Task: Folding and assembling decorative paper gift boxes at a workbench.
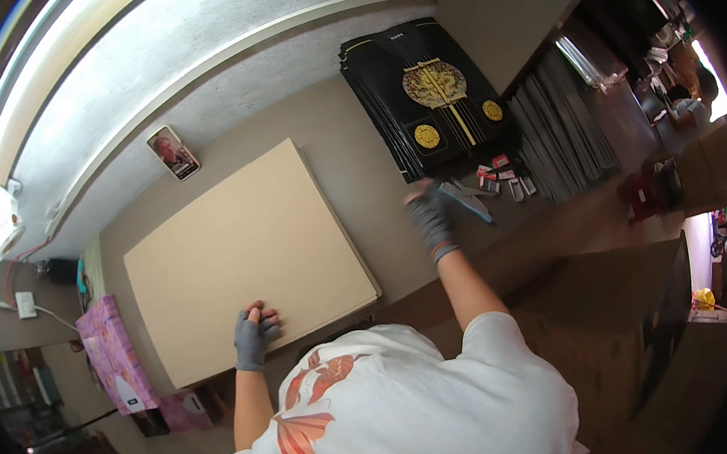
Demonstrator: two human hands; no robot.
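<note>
A stack of large beige cardboard sheets lies on the grey table in front of me. Loosely bent, the fingers of my left hand rest on its near edge; a grey fingerless glove covers the palm. My right hand, gloved alike, reaches out to the near corner of a pile of black printed panels with gold round designs. Its fingertips are blurred, and whether they touch or grip a panel cannot be made out. Just right of that hand lies a blue-handled tool, perhaps a cutter.
Small red and white boxes sit beside the black pile. Dark grey sheets are stacked farther right. A phone leans at the wall. Pink patterned packaging hangs at the table's left end. Large cardboard stands behind my right arm.
</note>
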